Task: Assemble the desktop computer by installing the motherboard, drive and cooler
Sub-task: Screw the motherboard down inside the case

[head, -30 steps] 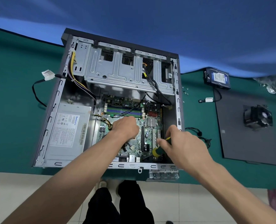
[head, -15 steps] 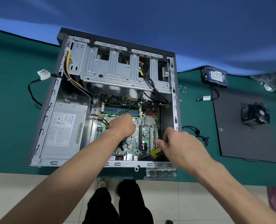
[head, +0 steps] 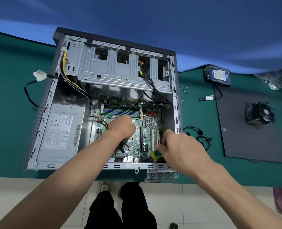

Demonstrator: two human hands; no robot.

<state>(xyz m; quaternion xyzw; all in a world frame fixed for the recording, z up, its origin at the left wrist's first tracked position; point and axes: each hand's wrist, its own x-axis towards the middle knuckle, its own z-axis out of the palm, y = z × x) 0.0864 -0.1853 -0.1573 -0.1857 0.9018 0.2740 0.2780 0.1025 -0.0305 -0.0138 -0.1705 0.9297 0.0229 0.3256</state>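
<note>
I'm pressing my left hand (head: pixel 122 125) onto the green motherboard (head: pixel 137 129) lying inside the open grey metal case (head: pixel 42 119) — my right hand (head: pixel 178 147) is gripping a yellow-handled screwdriver (head: pixel 155 154) at the board's near-right corner.

The right hand (head: pixel 185 151) has slid its screwdriver (head: pixel 156 155) lower toward the case's (head: pixel 42 119) near edge.

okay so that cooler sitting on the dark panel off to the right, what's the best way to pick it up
Judging from this view, take the cooler by two opposite outer sides of its dark frame, coming straight down from above. It sits on the side panel with its round fan facing up and space around it, so fingers can drop down both flanks without pressing on the blades. Its underside is hidden here.
</note>
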